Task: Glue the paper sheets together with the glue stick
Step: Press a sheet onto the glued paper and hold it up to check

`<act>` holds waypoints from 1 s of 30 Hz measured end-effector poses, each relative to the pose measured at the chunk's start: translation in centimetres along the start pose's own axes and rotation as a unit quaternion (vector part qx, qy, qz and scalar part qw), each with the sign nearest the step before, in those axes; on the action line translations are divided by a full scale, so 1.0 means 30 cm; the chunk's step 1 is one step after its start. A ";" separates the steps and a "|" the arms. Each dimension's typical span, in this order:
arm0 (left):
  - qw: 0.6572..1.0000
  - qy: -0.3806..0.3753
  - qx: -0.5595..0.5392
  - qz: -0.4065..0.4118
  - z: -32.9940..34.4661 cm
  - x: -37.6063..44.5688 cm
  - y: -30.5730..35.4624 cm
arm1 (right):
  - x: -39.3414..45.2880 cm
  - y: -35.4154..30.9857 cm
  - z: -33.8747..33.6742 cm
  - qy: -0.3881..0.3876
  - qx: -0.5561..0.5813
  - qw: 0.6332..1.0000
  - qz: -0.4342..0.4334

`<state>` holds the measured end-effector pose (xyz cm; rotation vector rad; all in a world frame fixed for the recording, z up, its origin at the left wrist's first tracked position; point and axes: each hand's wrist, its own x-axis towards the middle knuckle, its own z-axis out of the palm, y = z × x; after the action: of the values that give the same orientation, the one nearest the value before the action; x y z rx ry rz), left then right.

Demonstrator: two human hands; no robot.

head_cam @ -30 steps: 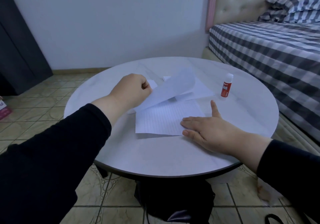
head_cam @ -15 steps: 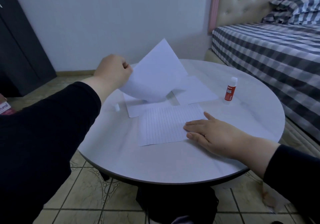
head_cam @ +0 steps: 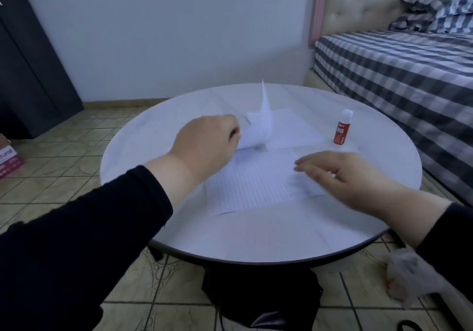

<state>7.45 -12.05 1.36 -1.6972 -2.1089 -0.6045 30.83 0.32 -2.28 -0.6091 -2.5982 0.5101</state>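
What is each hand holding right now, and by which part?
The left hand pinches a blank paper sheet by its near-left edge. The right hand holds nothing, fingers extended over the lined sheet.

The round white marble-look surface (head_cam: 256, 238) lies bare along its near rim and far left; the red glue stick with white cap (head_cam: 341, 129) stands upright near the right edge, open room around it; a curled white sheet (head_cam: 261, 126) rises mid-surface, blocking a low pass; the grey checked bed (head_cam: 396, 74) crowds the right side.

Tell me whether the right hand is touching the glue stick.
Apart. The head view shows the right hand over the lined sheet, with bare table between it and the upright glue stick.
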 end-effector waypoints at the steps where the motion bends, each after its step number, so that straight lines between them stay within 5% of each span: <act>1: 1.000 -0.011 -0.002 0.005 0.011 -0.024 0.011 | -0.010 0.017 -0.026 0.036 0.013 0.999 0.027; 8: 0.995 -0.096 -0.024 0.015 0.063 -0.132 0.042 | -0.044 0.153 -0.079 0.066 -0.052 0.986 0.141; 13: 0.990 -0.136 -0.007 0.031 0.094 -0.165 0.059 | -0.049 0.158 -0.031 0.051 -0.058 0.995 0.070; 19: 0.989 -0.142 -0.047 0.007 0.094 -0.179 0.042 | -0.044 0.160 0.004 0.019 0.093 0.984 0.152; 30: 0.983 -0.176 -0.057 0.008 0.094 -0.195 0.012 | -0.045 0.161 -0.008 -0.014 0.161 0.980 0.113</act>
<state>8.98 -15.28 -4.08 -2.0072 -2.3328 -0.4537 33.65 3.77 -4.60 -0.7899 -2.4083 0.9948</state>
